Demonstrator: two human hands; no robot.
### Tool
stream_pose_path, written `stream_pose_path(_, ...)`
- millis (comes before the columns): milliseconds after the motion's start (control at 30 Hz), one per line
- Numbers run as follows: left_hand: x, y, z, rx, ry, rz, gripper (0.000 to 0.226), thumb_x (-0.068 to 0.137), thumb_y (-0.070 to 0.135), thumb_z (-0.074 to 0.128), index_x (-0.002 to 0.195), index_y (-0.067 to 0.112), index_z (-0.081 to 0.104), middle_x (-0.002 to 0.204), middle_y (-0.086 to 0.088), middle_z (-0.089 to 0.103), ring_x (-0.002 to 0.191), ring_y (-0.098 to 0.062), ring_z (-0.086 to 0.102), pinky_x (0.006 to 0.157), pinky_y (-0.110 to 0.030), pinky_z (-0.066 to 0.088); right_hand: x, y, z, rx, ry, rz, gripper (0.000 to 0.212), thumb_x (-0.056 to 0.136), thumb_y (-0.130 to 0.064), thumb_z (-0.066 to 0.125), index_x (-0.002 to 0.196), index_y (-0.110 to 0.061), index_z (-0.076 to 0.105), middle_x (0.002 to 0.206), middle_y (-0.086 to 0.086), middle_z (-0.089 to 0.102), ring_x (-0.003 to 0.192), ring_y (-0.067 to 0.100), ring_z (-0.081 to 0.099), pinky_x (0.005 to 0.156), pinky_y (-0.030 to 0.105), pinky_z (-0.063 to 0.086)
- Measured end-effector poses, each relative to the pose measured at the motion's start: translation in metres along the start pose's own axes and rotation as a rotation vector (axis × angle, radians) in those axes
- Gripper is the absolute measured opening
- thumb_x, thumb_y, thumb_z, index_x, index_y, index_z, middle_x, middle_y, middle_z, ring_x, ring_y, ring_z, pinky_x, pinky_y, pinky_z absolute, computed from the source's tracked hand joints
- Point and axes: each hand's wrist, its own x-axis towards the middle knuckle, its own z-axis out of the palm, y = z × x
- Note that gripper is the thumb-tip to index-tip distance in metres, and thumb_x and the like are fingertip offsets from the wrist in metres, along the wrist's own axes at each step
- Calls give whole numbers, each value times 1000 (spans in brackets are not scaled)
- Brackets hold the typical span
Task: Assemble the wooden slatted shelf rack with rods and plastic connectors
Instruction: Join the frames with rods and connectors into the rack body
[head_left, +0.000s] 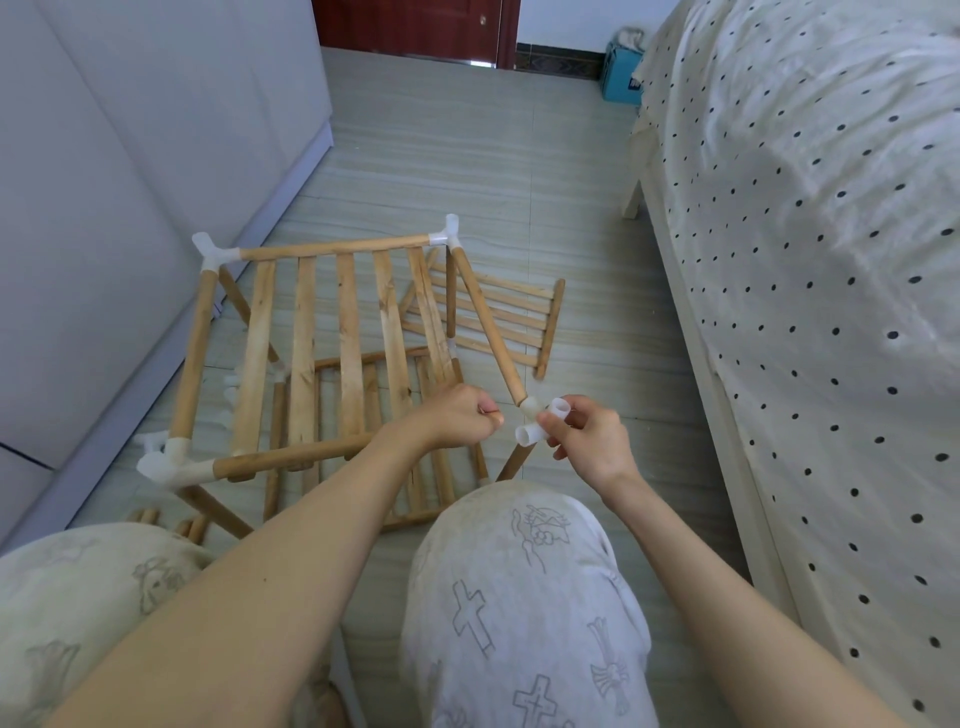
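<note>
1. In the head view, the only one, the part-built rack is sitting in the centre-left of the frame, its slatted shelf framed by rods and three white corner connectors.
2. The right hand, lower centre-right, is pinching the fourth plastic connector, which is already sitting on the end of the right-side rod.
3. The left hand is curling tightly round the free end of the front rod; the rod's tip is hidden in the fist, so I cannot tell how near it is to the open socket.
4. To close this corner well, the open socket should probably be facing the rod squarely and be pushed straight on, without twisting.
5. Two spare slatted panels are lying on the floor behind.
</note>
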Motion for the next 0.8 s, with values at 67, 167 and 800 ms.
stream_pose_path(67,4,4,-3,-13,-48,-45,21,93,22,50,86,8,64,81,-4,51,80,-18,46,64,-24,33,0,-1,2,0,3,2,12,89,-20,62,94,-9,60,77,4,65,59,10,59,55,14,48)
stream_pose_path(167,15,12,-3,-132,24,-113,24,90,8,53,67,13,47,75,-4,43,74,-20,43,62,-27,32,0,-2,7,14,14,-6,14,87,-19,64,89,-8,57,84,10,65,57,11,61,55,13,48)
stream_pose_path(800,48,18,-2,-816,71,-368,16,93,21,54,80,13,60,77,-1,65,75,-10,61,60,-20,44,-3,10,29,2,132,-110,23,83,-22,69,76,-22,47,76,9,68,68,19,67,58,14,45)
